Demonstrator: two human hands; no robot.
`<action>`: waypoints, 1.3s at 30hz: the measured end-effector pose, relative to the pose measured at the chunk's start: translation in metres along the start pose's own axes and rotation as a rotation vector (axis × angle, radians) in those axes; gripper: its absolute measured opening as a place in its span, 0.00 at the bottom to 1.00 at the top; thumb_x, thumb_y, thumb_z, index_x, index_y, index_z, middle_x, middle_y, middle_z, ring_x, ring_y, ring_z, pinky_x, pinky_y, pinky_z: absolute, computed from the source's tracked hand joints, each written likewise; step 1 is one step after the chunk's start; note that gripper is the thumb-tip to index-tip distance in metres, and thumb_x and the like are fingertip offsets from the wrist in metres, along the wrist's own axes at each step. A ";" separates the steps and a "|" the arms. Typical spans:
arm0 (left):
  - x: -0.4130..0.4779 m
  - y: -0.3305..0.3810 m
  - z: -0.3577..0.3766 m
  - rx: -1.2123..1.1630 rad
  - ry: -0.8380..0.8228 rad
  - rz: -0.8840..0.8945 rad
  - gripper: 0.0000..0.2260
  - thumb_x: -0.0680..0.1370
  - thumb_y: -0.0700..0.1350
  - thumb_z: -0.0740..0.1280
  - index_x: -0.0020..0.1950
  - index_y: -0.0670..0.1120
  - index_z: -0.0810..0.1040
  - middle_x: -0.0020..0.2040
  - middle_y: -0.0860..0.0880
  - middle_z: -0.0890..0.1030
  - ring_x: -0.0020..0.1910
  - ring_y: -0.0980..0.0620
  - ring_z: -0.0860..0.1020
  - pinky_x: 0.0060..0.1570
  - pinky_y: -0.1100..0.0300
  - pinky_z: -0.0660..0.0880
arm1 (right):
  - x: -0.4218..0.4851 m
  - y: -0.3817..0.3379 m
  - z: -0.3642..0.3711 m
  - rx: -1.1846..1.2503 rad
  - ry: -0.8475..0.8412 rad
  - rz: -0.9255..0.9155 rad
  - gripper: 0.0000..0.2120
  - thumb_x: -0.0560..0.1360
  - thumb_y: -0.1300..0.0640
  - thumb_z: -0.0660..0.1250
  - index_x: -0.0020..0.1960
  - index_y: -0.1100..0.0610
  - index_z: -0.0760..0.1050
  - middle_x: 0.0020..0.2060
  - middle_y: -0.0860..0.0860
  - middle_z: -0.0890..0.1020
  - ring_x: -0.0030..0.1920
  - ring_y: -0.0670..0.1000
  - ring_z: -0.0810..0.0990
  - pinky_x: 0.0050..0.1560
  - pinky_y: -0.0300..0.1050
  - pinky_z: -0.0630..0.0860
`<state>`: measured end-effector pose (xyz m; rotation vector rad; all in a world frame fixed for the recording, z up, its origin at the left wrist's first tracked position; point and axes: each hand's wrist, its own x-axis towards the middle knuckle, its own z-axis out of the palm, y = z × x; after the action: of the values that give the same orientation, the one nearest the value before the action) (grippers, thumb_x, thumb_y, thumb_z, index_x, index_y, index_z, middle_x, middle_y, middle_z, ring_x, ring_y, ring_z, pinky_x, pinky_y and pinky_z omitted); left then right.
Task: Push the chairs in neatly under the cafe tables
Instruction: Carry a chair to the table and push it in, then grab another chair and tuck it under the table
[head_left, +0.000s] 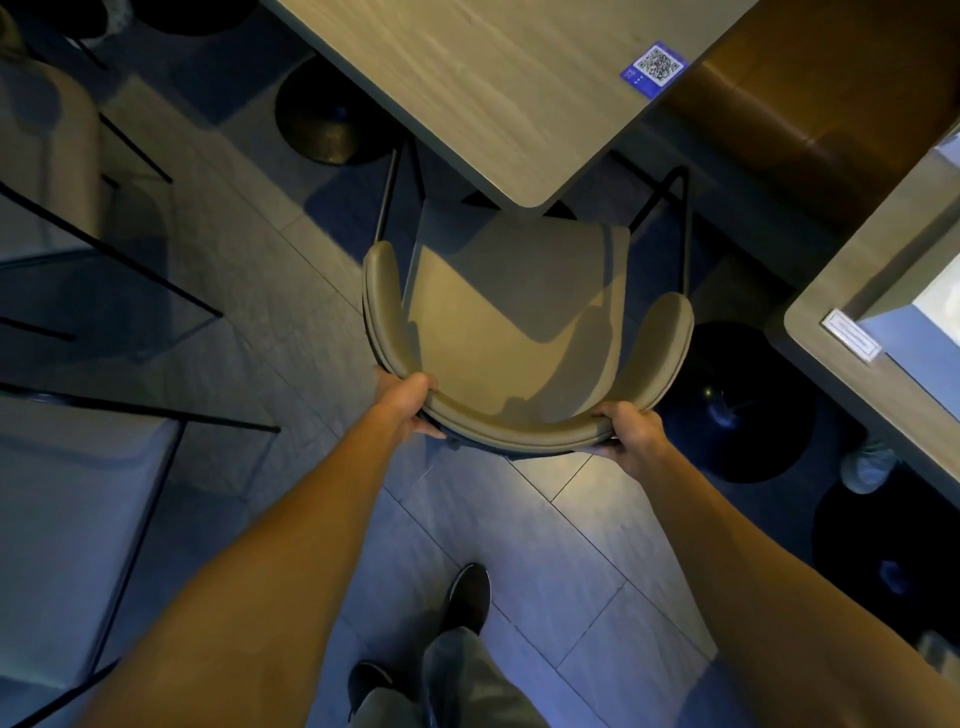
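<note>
Tan upholstery covers the chair (514, 301), which stands on the tiled floor (571, 545) at the near corner of the wood-grain table (493, 78). The front edge of the seat sits just under that rounded corner. Most of the seat and the whole curved backrest (519, 434) lie outside the table edge. Thin black legs (387, 192) show to either side of the seat front.

The left hand (410, 402) grips the left part of the backrest, with the thumb laid over the top rim and the fingers curled round the outer face. The right hand (631, 431) grips the right part likewise, thumb on the rim, fingers wrapped behind and mostly hidden. Both forearms extend toward the chair.

A blue-bordered QR sticker (655, 66) lies flat near the right edge of the table. A dark round pedestal base (324, 124) rests on the floor below the table's left edge. A brown bench (810, 104) runs beyond the right edge.

A second table (841, 280) stands to the right, with a small white label (852, 335) at its near corner and a black round base (748, 405) on the floor beside it. A pale neighbouring chair (52, 156) stands at the far left. A dark shoe (467, 592) is planted on the floor behind the chair.
</note>
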<state>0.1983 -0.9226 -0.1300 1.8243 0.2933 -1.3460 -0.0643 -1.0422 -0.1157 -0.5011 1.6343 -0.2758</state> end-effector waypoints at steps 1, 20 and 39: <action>0.001 0.000 0.001 0.003 0.008 0.004 0.26 0.74 0.33 0.68 0.69 0.47 0.65 0.62 0.41 0.75 0.57 0.34 0.78 0.28 0.37 0.80 | 0.001 0.000 0.000 -0.002 0.003 0.001 0.25 0.73 0.70 0.70 0.69 0.67 0.69 0.59 0.65 0.80 0.51 0.64 0.83 0.30 0.55 0.84; -0.039 -0.032 -0.023 0.028 -0.085 0.128 0.33 0.78 0.52 0.69 0.79 0.50 0.58 0.64 0.47 0.74 0.57 0.41 0.81 0.45 0.49 0.84 | -0.033 0.037 0.007 0.021 -0.022 -0.109 0.22 0.75 0.57 0.75 0.65 0.64 0.73 0.60 0.59 0.81 0.57 0.58 0.83 0.42 0.51 0.86; -0.266 -0.126 -0.401 -0.232 0.083 0.416 0.18 0.86 0.53 0.54 0.74 0.48 0.65 0.67 0.44 0.72 0.58 0.43 0.75 0.44 0.48 0.79 | -0.363 0.215 0.209 -0.306 -0.507 -0.426 0.22 0.83 0.49 0.64 0.73 0.58 0.65 0.67 0.63 0.73 0.62 0.61 0.79 0.49 0.52 0.83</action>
<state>0.2880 -0.4784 0.0758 1.6366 0.0981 -0.9105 0.1305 -0.6594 0.0767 -1.0646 1.0661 -0.1902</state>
